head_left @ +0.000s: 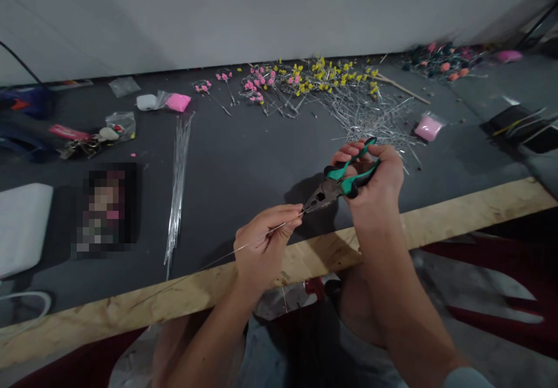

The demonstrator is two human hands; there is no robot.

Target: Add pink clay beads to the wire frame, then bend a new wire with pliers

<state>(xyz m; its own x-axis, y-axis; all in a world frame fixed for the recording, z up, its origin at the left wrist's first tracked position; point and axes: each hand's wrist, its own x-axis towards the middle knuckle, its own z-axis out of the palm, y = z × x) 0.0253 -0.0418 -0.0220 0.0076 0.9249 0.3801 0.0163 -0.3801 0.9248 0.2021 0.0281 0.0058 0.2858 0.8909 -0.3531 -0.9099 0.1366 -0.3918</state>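
Note:
My left hand [265, 240] pinches a long thin wire [229, 254] close to one end, and the rest of it trails down to the left over the table edge. In my right hand [383, 173] is a pair of needle-nose pliers [333, 189] with green and black handles. The pliers' tips meet the wire right at my left fingertips; whether the jaws are fully closed on it I cannot tell. To the left on the dark tabletop lies a bundle of straight silvery wires [178, 190]. Beyond my right hand spreads a heap of loose wire pieces [370, 112].
Wire stems with yellow tips [326, 74] and pink tips [259, 80] lie along the wall. Pink packets [429, 126] [178, 102], keys [85, 144], a blurred-out dark object [107, 211] and a white box [24, 225] are around. A wooden strip [471, 205] edges the table.

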